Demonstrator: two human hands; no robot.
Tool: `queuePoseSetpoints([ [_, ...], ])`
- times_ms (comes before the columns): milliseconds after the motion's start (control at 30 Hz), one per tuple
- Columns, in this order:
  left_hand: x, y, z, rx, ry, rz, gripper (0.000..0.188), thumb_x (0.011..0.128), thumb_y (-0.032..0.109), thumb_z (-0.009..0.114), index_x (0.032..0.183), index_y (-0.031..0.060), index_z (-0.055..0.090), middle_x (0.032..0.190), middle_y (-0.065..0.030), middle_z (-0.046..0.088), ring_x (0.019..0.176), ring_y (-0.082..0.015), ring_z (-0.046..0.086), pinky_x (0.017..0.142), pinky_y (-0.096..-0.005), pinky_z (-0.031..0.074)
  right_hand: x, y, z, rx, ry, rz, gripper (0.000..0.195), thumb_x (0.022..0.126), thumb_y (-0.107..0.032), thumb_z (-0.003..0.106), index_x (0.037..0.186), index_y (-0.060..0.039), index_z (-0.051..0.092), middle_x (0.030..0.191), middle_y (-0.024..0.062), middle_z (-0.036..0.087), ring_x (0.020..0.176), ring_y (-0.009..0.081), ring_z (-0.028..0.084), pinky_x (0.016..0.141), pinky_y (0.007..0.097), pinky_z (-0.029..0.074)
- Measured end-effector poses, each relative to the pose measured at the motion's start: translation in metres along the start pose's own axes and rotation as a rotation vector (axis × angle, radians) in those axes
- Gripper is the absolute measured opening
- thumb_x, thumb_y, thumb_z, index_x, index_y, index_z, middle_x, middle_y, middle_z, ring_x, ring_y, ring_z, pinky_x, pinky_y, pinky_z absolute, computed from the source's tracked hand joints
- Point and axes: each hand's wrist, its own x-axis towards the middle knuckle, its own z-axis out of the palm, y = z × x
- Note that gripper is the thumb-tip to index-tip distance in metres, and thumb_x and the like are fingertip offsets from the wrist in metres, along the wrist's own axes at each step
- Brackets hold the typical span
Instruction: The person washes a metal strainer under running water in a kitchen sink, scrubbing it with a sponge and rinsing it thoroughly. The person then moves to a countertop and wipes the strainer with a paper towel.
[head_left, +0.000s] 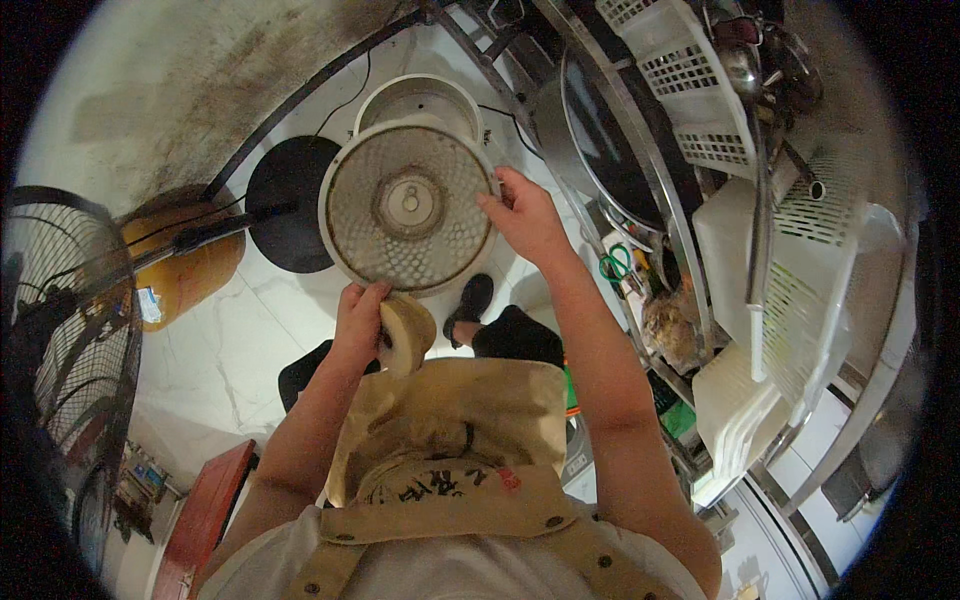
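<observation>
A round metal lid or dish with a perforated or dimpled face and a central hub (442, 247) is held up before me. My left hand (358, 319) grips its lower left rim, thumb on top. Against that hand's fingers is a tan ring-shaped roll (412, 330), which looks like tape; how it is held is partly hidden. At the right rim, my right hand (525, 217) pinches the edge between thumb and fingers. Beyond the lid, and partly covered by it, stands an open, round pale metal pot or housing (420, 94).
A caged fan (64, 315) stands at the left, its round black base (289, 202) on the tiled floor. Near it is a yellow-brown container (202, 262). Along the right run metal racks with white plastic baskets (686, 67), green-handled scissors (616, 262) and a large pan (615, 142).
</observation>
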Motion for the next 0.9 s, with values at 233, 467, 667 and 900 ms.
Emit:
queuePoseSetpoints([
  [233, 0.09, 0.005, 0.009, 0.323, -0.014, 0.303, 0.031, 0.102, 0.03, 0.066, 0.104, -0.0015, 0.068, 0.091, -0.0035, 0.069, 0.082, -0.0119, 0.063, 0.076, -0.031, 0.051, 0.081, 0.01, -0.006, -0.285, 0.077, -0.202, 0.024, 0.096, -0.009, 0.067, 0.117, 0.0018, 0.069, 0.09, 0.0091, 0.074, 0.08, 0.0129, 0.063, 0.075, 0.0309, 0.051],
  [467, 0.176, -0.017, -0.025, 0.31, -0.109, 0.374, 0.031, 0.105, 0.026, 0.059, 0.094, -0.0011, 0.068, 0.08, 0.0, 0.064, 0.075, -0.0082, 0.056, 0.069, -0.0278, 0.047, 0.164, 0.057, 0.01, -0.337, 0.054, -0.394, 0.026, 0.094, -0.017, 0.067, 0.113, 0.0004, 0.072, 0.084, 0.0103, 0.072, 0.076, 0.0138, 0.063, 0.073, 0.0328, 0.051],
  [667, 0.204, -0.023, -0.027, 0.176, -0.154, 0.379, 0.033, 0.107, 0.026, 0.057, 0.096, -0.0022, 0.07, 0.082, -0.0031, 0.069, 0.072, -0.0097, 0.062, 0.068, -0.0281, 0.05, 0.199, 0.072, 0.02, -0.433, 0.022, -0.471, 0.023, 0.096, -0.016, 0.065, 0.112, -0.0002, 0.072, 0.079, 0.0055, 0.068, 0.072, 0.0127, 0.058, 0.069, 0.0322, 0.049],
  [900, 0.231, -0.04, -0.028, 0.105, -0.21, 0.405, 0.033, 0.108, 0.025, 0.055, 0.1, -0.0022, 0.072, 0.084, -0.0035, 0.071, 0.072, -0.0101, 0.063, 0.067, -0.0278, 0.051, 0.231, 0.093, 0.023, -0.446, -0.049, -0.4, 0.032, 0.09, -0.023, 0.069, 0.116, -0.0045, 0.073, 0.096, 0.0191, 0.073, 0.087, 0.0335, 0.071, 0.081, 0.0427, 0.055],
])
